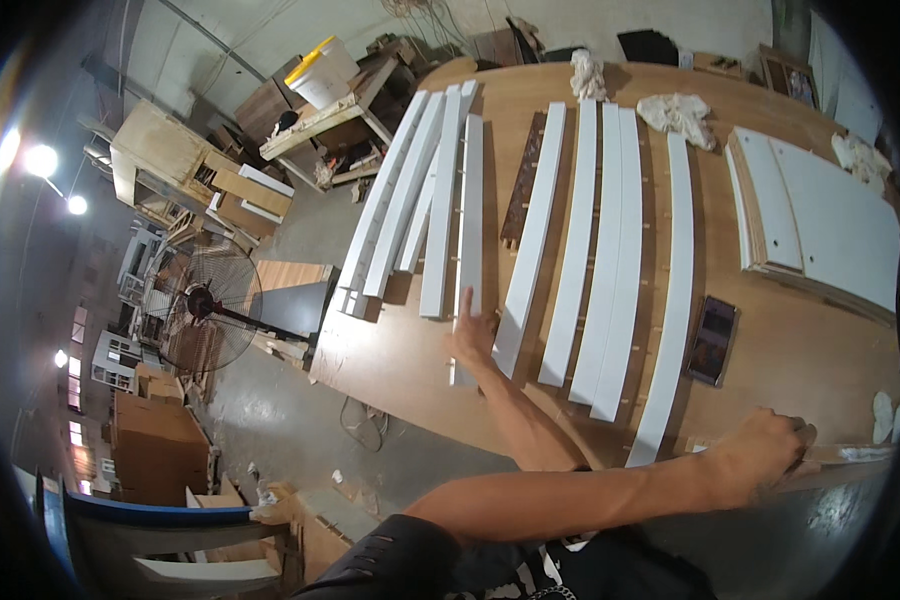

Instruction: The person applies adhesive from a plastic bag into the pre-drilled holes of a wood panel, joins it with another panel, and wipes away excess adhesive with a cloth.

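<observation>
My forearms cross. My right hand (474, 330), on the left, has its index finger stretched out on or just over a white strip (471, 217) and its other fingers curled; it holds nothing visible. My left hand (774, 448), curled, lies at the table's near edge on the right; whether it grips something there is hidden. Several long white strips, some with small wooden pegs along their edges, lie side by side on the wooden table (787, 352). A dark brown strip (523, 180) lies among them. A phone (712, 341) rests right of the rightmost strip (667, 300).
Stacked white panels (825, 217) lie at the right. White cloths (675, 118) sit at the table's far side. A standing fan (201, 301) and a workbench (330, 112) bearing a white bucket (322, 71) stand to the left. A cable (364, 427) lies on the floor.
</observation>
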Demonstrator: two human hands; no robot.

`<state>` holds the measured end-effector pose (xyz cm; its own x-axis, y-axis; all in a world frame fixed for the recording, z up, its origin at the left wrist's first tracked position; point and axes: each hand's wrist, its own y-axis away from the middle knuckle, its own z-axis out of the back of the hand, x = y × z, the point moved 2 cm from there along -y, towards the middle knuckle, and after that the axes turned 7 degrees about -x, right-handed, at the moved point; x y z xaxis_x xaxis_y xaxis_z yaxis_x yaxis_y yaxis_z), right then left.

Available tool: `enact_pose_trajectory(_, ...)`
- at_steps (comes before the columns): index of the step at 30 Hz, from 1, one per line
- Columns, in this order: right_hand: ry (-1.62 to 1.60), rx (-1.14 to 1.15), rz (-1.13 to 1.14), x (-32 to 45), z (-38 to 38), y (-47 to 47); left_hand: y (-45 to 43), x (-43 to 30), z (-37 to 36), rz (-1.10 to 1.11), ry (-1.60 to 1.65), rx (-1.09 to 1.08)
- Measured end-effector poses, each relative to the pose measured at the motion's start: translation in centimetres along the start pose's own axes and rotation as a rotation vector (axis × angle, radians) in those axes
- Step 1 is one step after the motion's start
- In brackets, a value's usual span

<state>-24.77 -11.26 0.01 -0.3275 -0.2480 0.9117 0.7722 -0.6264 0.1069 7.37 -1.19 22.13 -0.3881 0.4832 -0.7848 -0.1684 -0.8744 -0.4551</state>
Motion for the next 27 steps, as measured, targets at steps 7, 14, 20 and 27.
enact_pose_trajectory(7,-0.764,0.311,0.083,0.6,9.2,13.6,0.5,1.0,0.8,0.043,-0.106,-0.074)
enact_pose_trajectory(14,-1.77,0.362,-0.306,-4.2,17.8,32.0,-0.9,-1.2,2.0,0.176,-0.235,-0.01)
enact_pose_trajectory(20,-1.341,-0.032,-0.184,-5.2,24.2,39.3,-0.7,-0.6,0.9,0.336,-0.327,0.049)
enact_pose_trajectory(27,-0.914,-0.829,0.076,-1.8,27.6,40.7,0.8,0.5,1.1,0.239,-0.168,-0.088)
